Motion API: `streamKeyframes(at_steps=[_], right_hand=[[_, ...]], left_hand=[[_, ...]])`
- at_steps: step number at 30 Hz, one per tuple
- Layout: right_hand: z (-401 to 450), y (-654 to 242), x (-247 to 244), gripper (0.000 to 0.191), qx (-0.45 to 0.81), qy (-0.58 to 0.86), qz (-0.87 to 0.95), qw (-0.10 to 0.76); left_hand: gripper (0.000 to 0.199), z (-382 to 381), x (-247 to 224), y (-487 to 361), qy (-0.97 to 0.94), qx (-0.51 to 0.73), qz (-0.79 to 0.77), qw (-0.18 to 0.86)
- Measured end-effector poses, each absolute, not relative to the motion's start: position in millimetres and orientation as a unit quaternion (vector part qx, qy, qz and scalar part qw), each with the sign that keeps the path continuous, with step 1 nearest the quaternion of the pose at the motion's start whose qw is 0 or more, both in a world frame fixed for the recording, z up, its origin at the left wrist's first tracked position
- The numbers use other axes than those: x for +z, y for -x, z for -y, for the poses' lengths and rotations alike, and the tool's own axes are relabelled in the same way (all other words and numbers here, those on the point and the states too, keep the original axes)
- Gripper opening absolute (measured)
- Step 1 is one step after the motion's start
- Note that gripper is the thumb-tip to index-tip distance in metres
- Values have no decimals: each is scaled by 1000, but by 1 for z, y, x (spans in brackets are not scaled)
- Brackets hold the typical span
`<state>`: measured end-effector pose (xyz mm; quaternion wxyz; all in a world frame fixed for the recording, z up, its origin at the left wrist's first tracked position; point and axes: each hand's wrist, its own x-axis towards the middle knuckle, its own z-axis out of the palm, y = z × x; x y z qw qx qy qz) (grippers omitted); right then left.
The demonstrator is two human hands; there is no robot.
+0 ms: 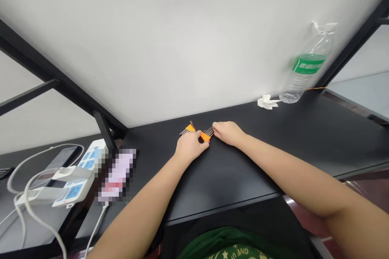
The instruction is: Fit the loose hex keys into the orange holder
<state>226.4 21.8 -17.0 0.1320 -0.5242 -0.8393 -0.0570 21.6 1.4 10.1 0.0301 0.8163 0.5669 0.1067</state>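
Note:
My left hand (190, 146) pinches an orange plastic holder (206, 136) between thumb and fingers, just above the black table. Several thin L-shaped metal hex keys (209, 131) stick out of that holder to the right. The fingertips of my right hand (226, 132) are closed on the ends of those keys. Just beyond my left hand, a second orange piece (190, 128) shows with thin metal rods beside it. My left fingers partly hide how the two orange pieces relate.
A clear water bottle (308, 64) with a green label stands by the wall, a crumpled tissue (267, 102) beside it. To the left are a phone (118, 174) on a cable and a white power strip (82, 170) with chargers. Black frame bars (60, 85) slant at the left.

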Motion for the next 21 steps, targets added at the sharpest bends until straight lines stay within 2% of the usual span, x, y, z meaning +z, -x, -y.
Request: streamKeyframes(at_steps=[10,21], right_hand=[[-27,-234,-9,22,-46,571,813,104],[-34,-267,-9,27,8,611,773,172]], left_hand=[[25,-6,15,-13,-813,124,-566,64],[27,-6,16,-11,-805,176,-560,86]])
